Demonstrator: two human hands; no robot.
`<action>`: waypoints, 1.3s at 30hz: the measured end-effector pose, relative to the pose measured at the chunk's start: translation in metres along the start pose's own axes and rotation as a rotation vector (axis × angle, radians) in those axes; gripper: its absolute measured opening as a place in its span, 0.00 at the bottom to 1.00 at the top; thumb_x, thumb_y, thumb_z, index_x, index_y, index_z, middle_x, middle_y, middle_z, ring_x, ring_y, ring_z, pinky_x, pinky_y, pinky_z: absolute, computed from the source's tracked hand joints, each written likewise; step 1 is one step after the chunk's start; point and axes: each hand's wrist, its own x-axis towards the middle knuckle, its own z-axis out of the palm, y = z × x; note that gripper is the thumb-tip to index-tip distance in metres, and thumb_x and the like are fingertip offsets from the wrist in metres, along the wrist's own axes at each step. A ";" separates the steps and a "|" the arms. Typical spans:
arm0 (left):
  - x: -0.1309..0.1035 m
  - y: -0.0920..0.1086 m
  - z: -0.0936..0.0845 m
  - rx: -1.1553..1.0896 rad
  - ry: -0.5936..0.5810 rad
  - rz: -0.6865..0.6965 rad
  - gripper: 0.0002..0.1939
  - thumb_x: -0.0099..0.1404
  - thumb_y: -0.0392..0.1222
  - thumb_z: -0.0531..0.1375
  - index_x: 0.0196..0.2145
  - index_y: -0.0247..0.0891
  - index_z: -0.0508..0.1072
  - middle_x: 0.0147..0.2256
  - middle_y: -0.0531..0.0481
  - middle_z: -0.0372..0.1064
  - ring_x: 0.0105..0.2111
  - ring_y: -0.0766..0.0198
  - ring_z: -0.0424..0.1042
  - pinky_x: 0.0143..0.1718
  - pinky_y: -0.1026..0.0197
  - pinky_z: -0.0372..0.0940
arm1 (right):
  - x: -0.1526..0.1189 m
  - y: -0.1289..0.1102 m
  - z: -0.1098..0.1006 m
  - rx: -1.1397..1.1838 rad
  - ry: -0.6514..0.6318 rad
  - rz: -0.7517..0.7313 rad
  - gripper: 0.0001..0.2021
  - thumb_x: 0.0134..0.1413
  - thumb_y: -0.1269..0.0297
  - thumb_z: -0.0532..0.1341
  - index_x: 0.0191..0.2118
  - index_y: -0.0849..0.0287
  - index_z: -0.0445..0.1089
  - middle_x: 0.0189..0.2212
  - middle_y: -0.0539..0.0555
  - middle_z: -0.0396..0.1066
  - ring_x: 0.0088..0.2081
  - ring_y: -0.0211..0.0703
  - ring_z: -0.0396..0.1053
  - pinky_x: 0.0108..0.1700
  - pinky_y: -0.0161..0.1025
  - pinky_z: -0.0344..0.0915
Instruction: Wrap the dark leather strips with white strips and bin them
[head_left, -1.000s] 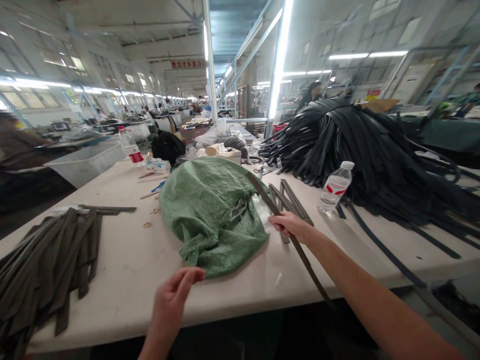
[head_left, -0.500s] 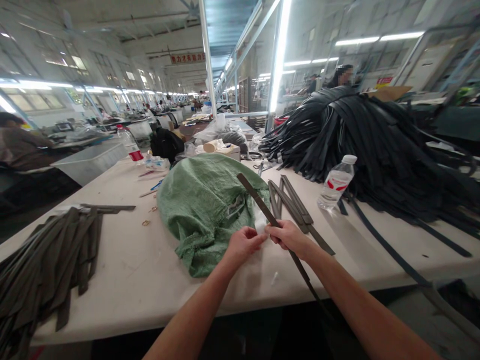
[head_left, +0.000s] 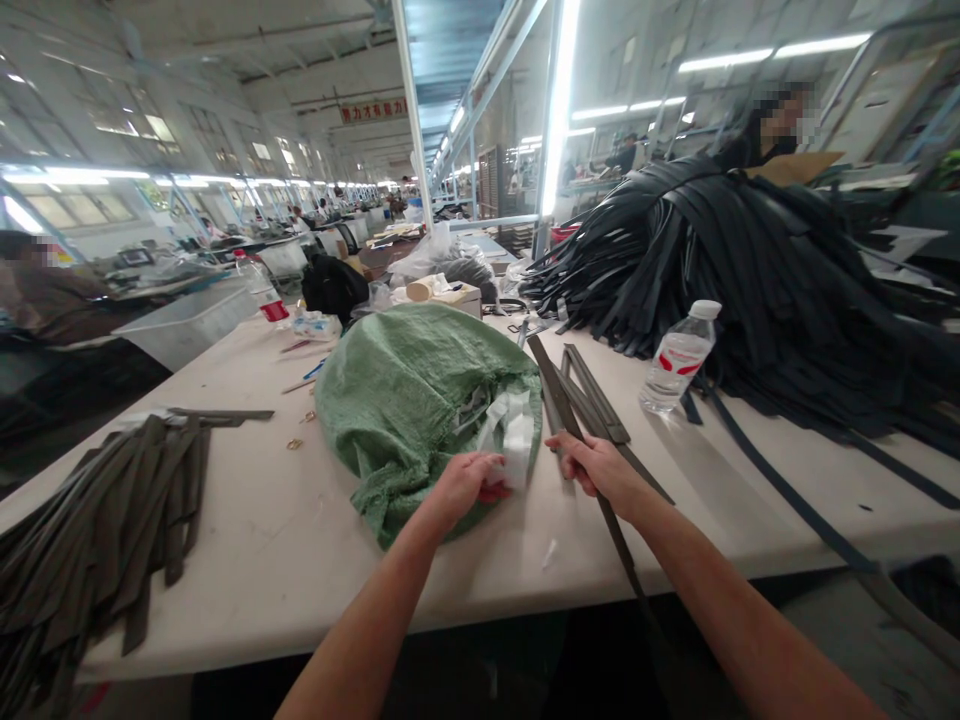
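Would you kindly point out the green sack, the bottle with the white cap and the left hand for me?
Green sack (head_left: pixel 397 385): head view, woven upper side.
White-capped bottle (head_left: pixel 679 355): head view, middle of its body.
Left hand (head_left: pixel 466 482): head view, back of the hand.

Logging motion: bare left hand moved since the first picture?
Yes: left hand went right and forward against the green woven sack, from its near edge to the white plastic at its right.
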 end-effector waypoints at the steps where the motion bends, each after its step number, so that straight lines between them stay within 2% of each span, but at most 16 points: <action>1: 0.000 0.000 -0.004 0.037 0.008 0.036 0.19 0.58 0.51 0.56 0.34 0.33 0.77 0.29 0.43 0.75 0.26 0.60 0.72 0.27 0.62 0.62 | -0.003 -0.001 0.001 0.000 0.003 -0.007 0.26 0.51 0.43 0.59 0.40 0.65 0.71 0.16 0.44 0.61 0.12 0.29 0.48 0.13 0.30 0.42; 4: -0.001 0.000 -0.012 0.139 0.040 0.157 0.17 0.59 0.51 0.55 0.24 0.36 0.74 0.25 0.46 0.73 0.25 0.62 0.70 0.27 0.63 0.62 | -0.013 -0.005 0.009 -0.010 -0.004 -0.030 0.24 0.50 0.45 0.61 0.39 0.65 0.72 0.15 0.44 0.61 0.13 0.29 0.48 0.14 0.30 0.41; 6: -0.005 0.001 -0.013 0.122 0.035 0.162 0.20 0.60 0.55 0.54 0.22 0.36 0.72 0.25 0.46 0.73 0.25 0.61 0.70 0.28 0.63 0.63 | -0.020 -0.008 0.017 -0.013 -0.025 -0.040 0.23 0.49 0.45 0.62 0.37 0.64 0.72 0.14 0.44 0.61 0.13 0.29 0.48 0.14 0.30 0.40; 9: -0.013 0.002 -0.010 -0.069 -0.012 0.071 0.22 0.59 0.59 0.56 0.27 0.35 0.73 0.30 0.44 0.75 0.29 0.60 0.73 0.31 0.62 0.66 | -0.029 -0.014 0.029 0.004 -0.076 -0.046 0.24 0.49 0.44 0.62 0.37 0.64 0.72 0.15 0.44 0.60 0.12 0.28 0.47 0.14 0.30 0.39; 13: -0.022 -0.001 -0.003 -0.378 0.015 -0.031 0.19 0.51 0.52 0.68 0.32 0.32 0.75 0.34 0.42 0.76 0.32 0.61 0.75 0.34 0.64 0.68 | -0.045 -0.018 0.039 0.044 -0.149 -0.054 0.31 0.53 0.36 0.54 0.41 0.64 0.70 0.16 0.46 0.63 0.12 0.29 0.47 0.14 0.31 0.40; 16: -0.025 -0.005 0.000 -0.568 0.043 -0.070 0.15 0.53 0.45 0.69 0.32 0.31 0.74 0.33 0.42 0.76 0.30 0.63 0.75 0.32 0.65 0.69 | -0.063 -0.014 0.037 0.063 -0.172 -0.057 0.32 0.56 0.35 0.49 0.40 0.63 0.69 0.17 0.47 0.63 0.13 0.29 0.49 0.15 0.31 0.41; 20: -0.026 -0.003 0.003 -0.758 0.109 -0.069 0.08 0.58 0.39 0.66 0.28 0.33 0.71 0.27 0.48 0.74 0.26 0.66 0.74 0.28 0.67 0.70 | -0.094 0.003 0.027 0.040 -0.101 -0.028 0.25 0.55 0.40 0.56 0.35 0.62 0.68 0.16 0.44 0.58 0.15 0.28 0.49 0.17 0.30 0.43; 22: -0.025 0.002 0.006 -0.848 0.154 -0.075 0.08 0.60 0.38 0.65 0.28 0.34 0.70 0.25 0.51 0.72 0.25 0.66 0.74 0.26 0.67 0.70 | -0.110 0.014 0.022 0.018 -0.052 -0.021 0.24 0.53 0.40 0.59 0.35 0.61 0.67 0.16 0.43 0.57 0.15 0.29 0.49 0.18 0.30 0.44; 25: -0.023 0.009 0.011 -0.951 0.198 -0.099 0.07 0.62 0.39 0.64 0.30 0.34 0.71 0.28 0.50 0.74 0.27 0.66 0.75 0.27 0.67 0.71 | -0.131 0.031 0.015 -0.011 0.000 -0.002 0.26 0.57 0.37 0.52 0.40 0.59 0.67 0.17 0.44 0.58 0.15 0.31 0.49 0.17 0.31 0.45; 28: -0.020 0.015 0.016 -0.974 0.189 -0.106 0.07 0.63 0.40 0.63 0.32 0.32 0.72 0.32 0.47 0.75 0.28 0.66 0.75 0.30 0.66 0.71 | -0.147 0.045 0.011 -0.061 0.036 0.017 0.28 0.57 0.36 0.50 0.38 0.58 0.68 0.17 0.45 0.57 0.14 0.32 0.50 0.16 0.31 0.47; 32: -0.017 0.019 0.021 -0.948 0.174 -0.088 0.09 0.64 0.42 0.61 0.32 0.33 0.72 0.32 0.47 0.75 0.28 0.67 0.75 0.31 0.66 0.71 | -0.161 0.055 0.005 -0.217 0.071 -0.110 0.21 0.59 0.42 0.54 0.33 0.56 0.69 0.18 0.48 0.61 0.16 0.36 0.58 0.17 0.33 0.55; 36: -0.015 0.019 0.026 -0.897 0.154 -0.033 0.07 0.63 0.42 0.62 0.32 0.34 0.72 0.32 0.47 0.75 0.29 0.66 0.75 0.31 0.66 0.70 | -0.167 0.057 0.003 -0.419 0.117 -0.290 0.13 0.62 0.51 0.55 0.38 0.53 0.70 0.18 0.48 0.63 0.19 0.40 0.63 0.22 0.34 0.62; 39: -0.015 0.018 0.030 -0.870 0.150 -0.011 0.08 0.62 0.42 0.64 0.33 0.35 0.72 0.32 0.48 0.75 0.30 0.65 0.75 0.32 0.65 0.70 | -0.166 0.058 0.002 -0.552 0.158 -0.398 0.10 0.62 0.55 0.56 0.42 0.52 0.71 0.23 0.50 0.70 0.24 0.44 0.69 0.29 0.37 0.65</action>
